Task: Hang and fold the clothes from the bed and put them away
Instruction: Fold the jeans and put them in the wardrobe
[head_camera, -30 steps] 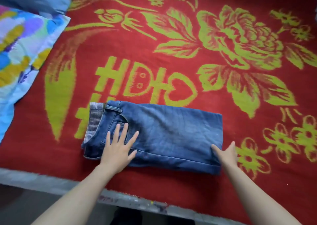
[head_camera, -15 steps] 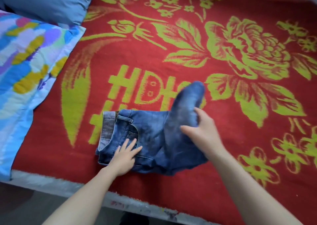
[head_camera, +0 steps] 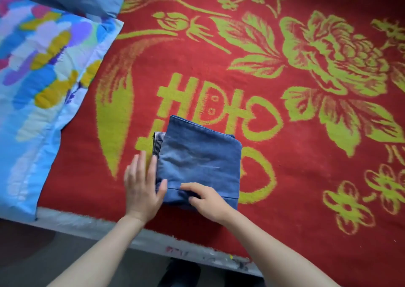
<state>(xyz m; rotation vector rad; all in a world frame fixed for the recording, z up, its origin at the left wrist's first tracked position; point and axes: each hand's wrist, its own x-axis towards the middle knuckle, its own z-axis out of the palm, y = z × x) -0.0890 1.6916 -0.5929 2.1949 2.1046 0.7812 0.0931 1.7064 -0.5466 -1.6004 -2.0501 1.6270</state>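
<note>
Right grip (head_camera: 206, 199) pinching the six-o'clock hem of the jeans (head_camera: 199, 162); left grip (head_camera: 142, 183) flat, fingers straight, against their nine-o'clock edge. Folded square near the six-o'clock edge of the bed (head_camera: 285, 210). Apparently just to be put away.

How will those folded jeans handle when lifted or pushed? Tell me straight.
Likely floppy: the jeans are loose folded layers, so lifting one edge would probably unfold them. Probably hefty for their size, being thick stacked denim. Unlikely to slide easily on the fuzzy blanket.
</note>
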